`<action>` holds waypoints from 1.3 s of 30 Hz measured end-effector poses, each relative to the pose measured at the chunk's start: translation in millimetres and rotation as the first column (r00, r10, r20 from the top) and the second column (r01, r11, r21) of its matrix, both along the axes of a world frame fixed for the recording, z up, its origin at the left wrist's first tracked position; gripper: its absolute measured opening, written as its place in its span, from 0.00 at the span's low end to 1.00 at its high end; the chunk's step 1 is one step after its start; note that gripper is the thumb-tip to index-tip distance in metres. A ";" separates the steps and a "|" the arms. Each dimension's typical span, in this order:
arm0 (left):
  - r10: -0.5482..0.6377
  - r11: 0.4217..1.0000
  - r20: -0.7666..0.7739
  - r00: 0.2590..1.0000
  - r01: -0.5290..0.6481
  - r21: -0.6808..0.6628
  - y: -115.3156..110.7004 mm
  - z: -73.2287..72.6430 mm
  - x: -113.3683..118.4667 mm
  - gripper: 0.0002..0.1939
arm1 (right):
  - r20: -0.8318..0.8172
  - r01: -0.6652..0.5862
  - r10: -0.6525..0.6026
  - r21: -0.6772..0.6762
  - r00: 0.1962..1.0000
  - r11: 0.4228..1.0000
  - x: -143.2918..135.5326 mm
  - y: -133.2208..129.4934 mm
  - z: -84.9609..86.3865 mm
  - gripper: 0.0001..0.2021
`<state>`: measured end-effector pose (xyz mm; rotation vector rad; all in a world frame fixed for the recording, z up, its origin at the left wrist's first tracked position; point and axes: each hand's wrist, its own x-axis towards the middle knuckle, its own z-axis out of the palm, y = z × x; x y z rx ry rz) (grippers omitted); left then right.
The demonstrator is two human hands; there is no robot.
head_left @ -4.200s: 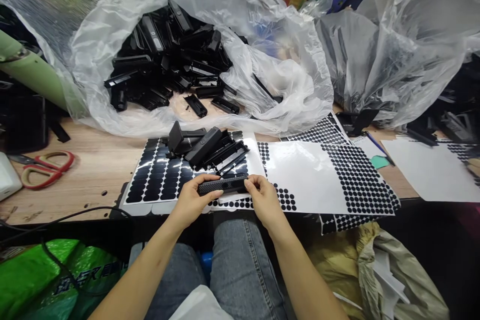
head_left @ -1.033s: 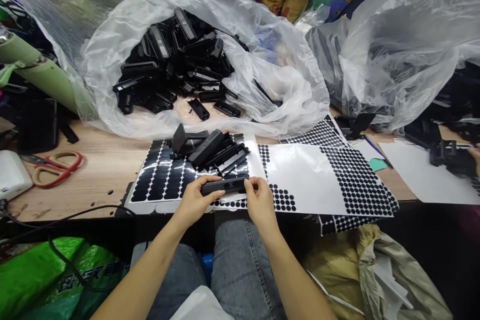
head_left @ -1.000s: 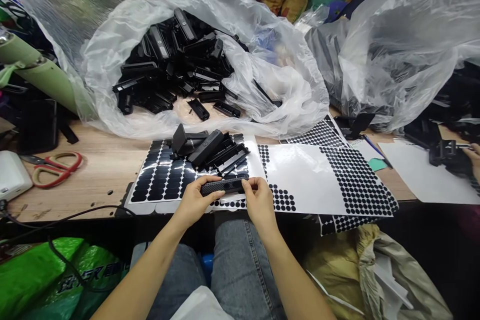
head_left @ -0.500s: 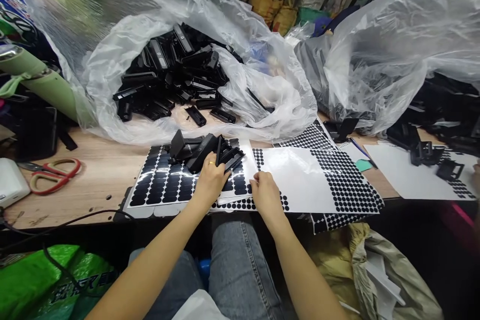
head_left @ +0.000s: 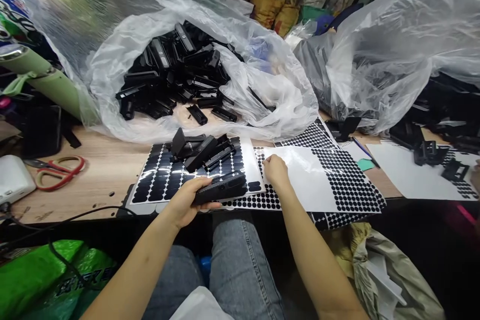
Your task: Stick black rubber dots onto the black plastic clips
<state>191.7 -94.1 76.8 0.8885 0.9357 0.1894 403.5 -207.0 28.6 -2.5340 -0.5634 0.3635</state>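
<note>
My left hand (head_left: pixel 186 201) is wrapped round one end of a long black plastic part (head_left: pixel 221 188), which lies tilted just above the bench's front edge. My right hand (head_left: pixel 276 171) is closed in a pinch over a sheet of round black stickers (head_left: pixel 348 185), at the border between its dots and its bare white area. Whatever sits between those fingertips is too small to make out. Under the left side lies a sheet of oblong black stickers (head_left: pixel 154 180). Several similar black plastic parts (head_left: pixel 202 152) are heaped on it, behind my left hand.
A clear plastic bag (head_left: pixel 112 60) spills many black parts (head_left: pixel 176 70) at the back. Another bag (head_left: pixel 397 45) stands right. Red-handled scissors (head_left: pixel 62 172), a white box (head_left: pixel 15 177) and a black cable (head_left: pixel 90 214) lie left. A pen (head_left: pixel 365 151) lies right.
My left hand has come away from the heap toward the front edge, now with a black plastic part in it. My right hand has shifted slightly right and up over the dot sheet.
</note>
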 end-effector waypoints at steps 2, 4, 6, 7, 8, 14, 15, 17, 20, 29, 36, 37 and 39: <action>0.043 0.996 -0.074 0.996 -0.048 -0.071 0.7 -2.5 -0.1 0.04 | -0.026 -0.019 0.020 0.049 0.999 0.999 -10.5 -6.6 9.8 0.07; 0.034 0.991 -0.119 0.992 -0.049 -0.128 0.4 -2.6 1.1 0.04 | -0.112 -0.078 0.100 0.188 0.989 0.979 -33.0 -14.6 25.5 0.09; 0.012 0.986 -0.126 0.992 -0.033 -0.163 -1.3 -1.0 3.1 0.03 | -0.203 -0.167 0.253 0.364 0.946 0.916 -62.1 -20.3 41.8 0.10; 0.007 0.985 -0.127 0.992 -0.029 -0.172 -2.6 0.1 4.2 0.03 | -0.215 -0.209 0.321 0.421 0.922 0.883 -76.3 -21.7 48.4 0.09; 0.004 0.984 -0.126 0.992 -0.027 -0.179 -4.2 1.2 5.1 0.02 | -0.210 -0.242 0.367 0.453 0.906 0.858 -89.0 -22.1 53.3 0.08; -0.006 0.979 -0.103 0.995 -0.016 -0.203 -11.6 2.1 5.1 0.03 | -0.147 -0.272 0.376 0.464 0.915 0.843 -116.8 -17.9 53.1 0.07; -0.007 0.980 -0.097 0.995 -0.013 -0.201 -12.2 1.7 4.7 0.03 | -0.144 -0.274 0.377 0.463 0.915 0.843 -116.9 -17.8 52.2 0.07; -0.008 0.982 -0.087 0.996 -0.009 -0.186 -13.2 1.2 4.2 0.03 | -0.154 -0.280 0.383 0.450 0.911 0.848 -117.9 -18.4 52.2 0.07; -0.009 0.987 -0.088 0.996 -0.005 -0.163 -14.3 1.2 4.3 0.03 | -0.152 -0.300 0.391 0.418 0.908 0.858 -119.9 -18.8 53.4 0.07; 0.156 0.977 -0.094 0.983 -0.167 -0.133 2.6 2.3 -5.1 0.03 | 0.098 -0.121 0.112 0.093 0.989 0.988 -78.1 -20.8 10.4 0.08; 0.202 0.970 -0.107 0.973 -0.214 -0.116 6.9 -5.4 -3.6 0.01 | 0.106 -0.110 0.111 -0.017 0.988 0.994 -79.0 -29.7 2.2 0.07; 0.203 0.969 -0.106 0.973 -0.215 -0.120 6.4 -6.9 -3.1 0.01 | 0.116 -0.102 0.101 0.000 0.988 0.995 -80.6 -30.7 2.5 0.07; 0.197 0.970 -0.097 0.975 -0.209 -0.125 5.7 -8.9 -2.8 0.02 | 0.142 -0.076 0.073 0.021 0.987 0.997 -83.6 -32.5 2.3 0.08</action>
